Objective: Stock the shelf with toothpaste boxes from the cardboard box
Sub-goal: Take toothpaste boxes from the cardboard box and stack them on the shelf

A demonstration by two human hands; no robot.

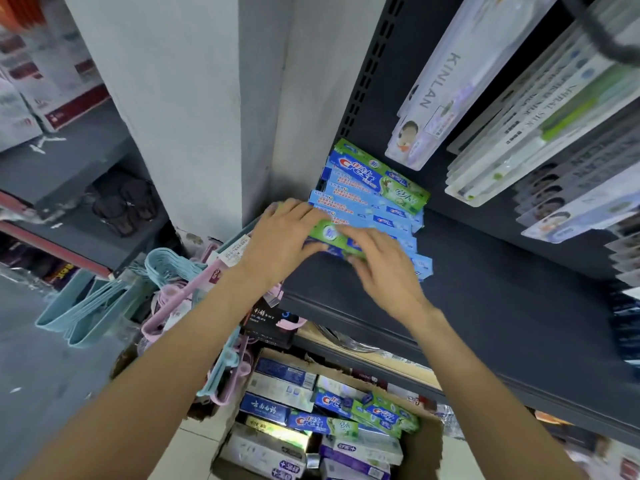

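Step in hand: seating one more green-and-blue toothpaste box (332, 239) on the front of the stack (374, 192) at the left end of the dark shelf (485, 289), as far as I can judge.

Left hand (280, 233): fingers loosely curled over the left end of that box, thumb side hidden; it looks like a light hold, not a clamp.

Right hand (384, 268): palm down, fingers spread flat across the right part of the same box, pressing more than gripping. It is blurred, so how firmly I cannot tell.

Stack: several boxes lying lengthwise, fanned a little, their right ends stepping out toward 4 o'clock, the back ones up at 12 o'clock against the shelf's rear panel.

Supply: the open cardboard box (420, 452) sits on the floor at 6 o'clock below the shelf edge, still crowded with mixed toothpaste boxes.

Nearby clutter: pastel hangers (114, 299) at 9 o'clock of the hands, hanging toothbrush packs (433, 81) above at 1 o'clock.

Doing it well: slide the box toward 10 o'clock until its left end meets the upright, keep the right palm flat so the lower boxes don't skid out, then square the staggered right ends.

Risk: the fanned ends near the shelf lip could tip off if nudged.
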